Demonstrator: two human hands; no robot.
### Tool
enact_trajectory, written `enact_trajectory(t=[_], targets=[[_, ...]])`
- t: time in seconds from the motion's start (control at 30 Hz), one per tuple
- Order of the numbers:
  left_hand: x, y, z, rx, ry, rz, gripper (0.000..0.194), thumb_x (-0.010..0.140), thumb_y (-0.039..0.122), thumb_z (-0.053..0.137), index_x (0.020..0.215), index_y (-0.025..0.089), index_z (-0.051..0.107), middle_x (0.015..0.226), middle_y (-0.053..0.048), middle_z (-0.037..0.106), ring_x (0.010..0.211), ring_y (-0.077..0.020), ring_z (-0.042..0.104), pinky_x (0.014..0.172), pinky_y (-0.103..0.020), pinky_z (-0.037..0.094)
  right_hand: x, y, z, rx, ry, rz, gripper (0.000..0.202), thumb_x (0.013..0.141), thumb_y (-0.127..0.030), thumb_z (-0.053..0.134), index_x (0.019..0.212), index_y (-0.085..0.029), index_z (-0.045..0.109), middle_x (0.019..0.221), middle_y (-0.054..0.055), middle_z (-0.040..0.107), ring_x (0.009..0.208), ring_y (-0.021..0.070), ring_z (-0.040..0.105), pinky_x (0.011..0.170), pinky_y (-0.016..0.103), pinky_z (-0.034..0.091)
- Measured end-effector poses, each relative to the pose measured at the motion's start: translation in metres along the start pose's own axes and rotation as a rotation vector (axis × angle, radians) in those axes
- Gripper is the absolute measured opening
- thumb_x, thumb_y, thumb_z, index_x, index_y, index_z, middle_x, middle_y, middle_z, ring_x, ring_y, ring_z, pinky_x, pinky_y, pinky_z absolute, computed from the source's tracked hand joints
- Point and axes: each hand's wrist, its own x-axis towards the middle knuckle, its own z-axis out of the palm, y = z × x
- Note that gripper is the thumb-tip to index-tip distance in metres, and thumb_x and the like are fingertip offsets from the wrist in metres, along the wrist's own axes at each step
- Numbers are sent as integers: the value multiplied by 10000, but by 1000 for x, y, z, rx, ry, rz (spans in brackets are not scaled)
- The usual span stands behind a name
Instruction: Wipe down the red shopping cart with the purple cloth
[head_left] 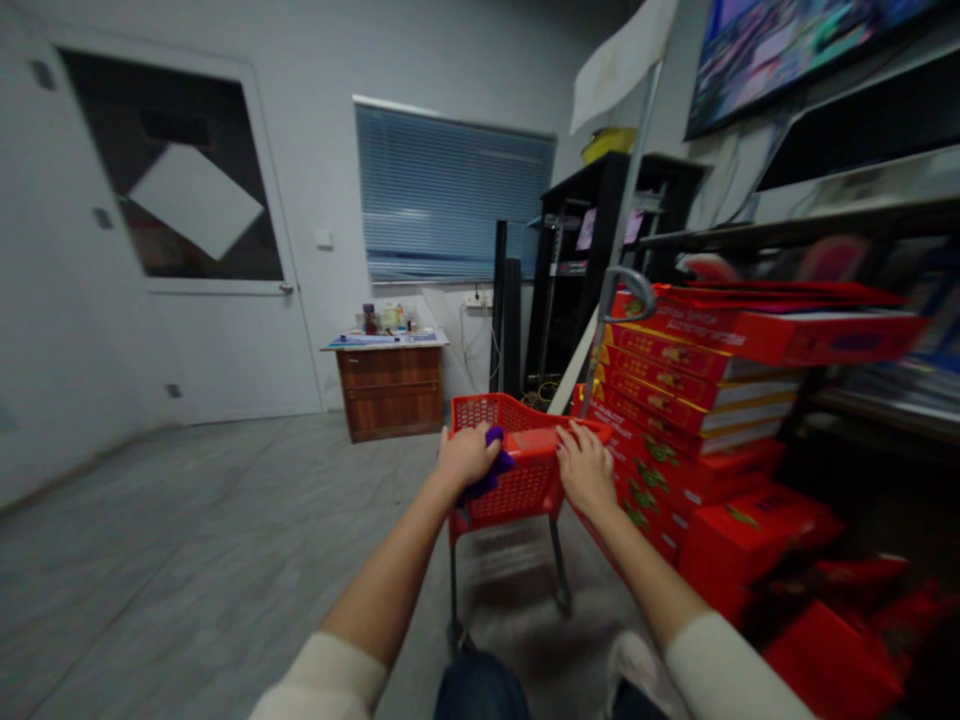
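In front of me stands a red plastic shopping cart [510, 488] with a perforated basket and thin grey legs on wheels. My left hand [466, 458] is closed at the left end of its handle [531, 440], and a purple cloth [491, 475] is bunched in that hand. The right hand [586, 466] rests over the handle's right part with fingers bent around it. Blur hides the fine detail of the fingertips. What lies inside the basket cannot be made out.
Red boxes [675, 380] are stacked close on the right, with more red packages [750, 540] below. A metal pole [634, 170] rises beside them. Ahead are a wooden cabinet [394, 392] and a black rack [570, 210]. A white door [232, 350] is at left; grey floor [225, 540] spreads before it.
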Motion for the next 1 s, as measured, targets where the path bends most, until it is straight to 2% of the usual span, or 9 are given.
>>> enact_trajectory(t=[0.07, 0.17, 0.37, 0.5, 0.57, 0.63, 0.8, 0.9, 1.0], targets=[[0, -11, -1, 32, 45, -72, 346, 941, 423, 371, 1101, 203, 585, 1065, -110, 694, 1042, -259, 623, 1085, -560, 267, 5, 11, 2, -31, -24, 14, 472, 980, -310, 319, 1413, -213, 479, 1505, 70, 420, 1383, 241, 309, 1110, 442, 274], [-3, -11, 3, 83, 162, -193, 353, 931, 395, 395, 1133, 171, 579, 1072, -145, 675, 1027, -262, 620, 1065, -511, 301, 6, 13, 14, -31, -55, 17, 474, 979, -315, 316, 1418, -235, 476, 1485, 55, 451, 1389, 242, 301, 1120, 446, 256], [-2, 30, 21, 16, 288, -270, 390, 933, 426, 413, 1135, 131, 569, 1076, -189, 613, 1076, -323, 573, 1016, -504, 331, -8, -10, 30, 13, 29, 34, 458, 971, -343, 322, 1379, -282, 521, 1438, 51, 498, 1367, 251, 306, 1105, 475, 249], [1, 46, 26, -53, 254, -3, 386, 920, 433, 463, 1175, 159, 559, 1233, -189, 548, 1210, -327, 478, 1071, -485, 297, -7, -11, 15, 20, -24, 13, 451, 968, -351, 339, 1373, -282, 528, 1397, 61, 540, 1302, 261, 376, 1068, 471, 271], [1, 39, 24, -52, 213, 159, 364, 912, 402, 493, 1210, 199, 549, 1311, -148, 524, 1239, -292, 458, 1095, -448, 292, -2, -3, 4, 16, -93, -64, 444, 976, -356, 336, 1374, -290, 523, 1362, 54, 572, 1241, 245, 436, 1040, 445, 297], [1, 21, 18, -60, 154, 209, 368, 912, 391, 498, 1243, 233, 532, 1342, -108, 520, 1235, -262, 467, 1103, -435, 294, 5, 8, -5, 8, -147, -154, 442, 986, -345, 320, 1371, -282, 526, 1348, 47, 586, 1218, 229, 463, 1038, 417, 301], [4, -20, 8, -87, 184, -75, 368, 948, 414, 411, 1256, 241, 515, 1276, -100, 583, 1207, -256, 493, 1103, -510, 266, 10, 19, -1, 39, -148, -145, 444, 984, -293, 319, 1380, -254, 518, 1381, 49, 556, 1303, 214, 405, 1075, 386, 284], [5, -13, 14, -32, 263, -185, 365, 937, 392, 430, 1230, 202, 534, 1268, -148, 572, 1197, -292, 496, 1063, -513, 313, 3, 5, 8, 93, -101, -126, 430, 986, -287, 325, 1363, -271, 530, 1354, 51, 564, 1279, 209, 423, 1064, 386, 308], [5, 11, 22, 32, 278, -140, 350, 920, 377, 463, 1196, 183, 556, 1272, -171, 559, 1211, -321, 481, 1040, -511, 338, -2, -12, 10, 103, -81, -128, 420, 982, -302, 352, 1360, -260, 531, 1323, 63, 577, 1217, 223, 462, 1048, 400, 327]])
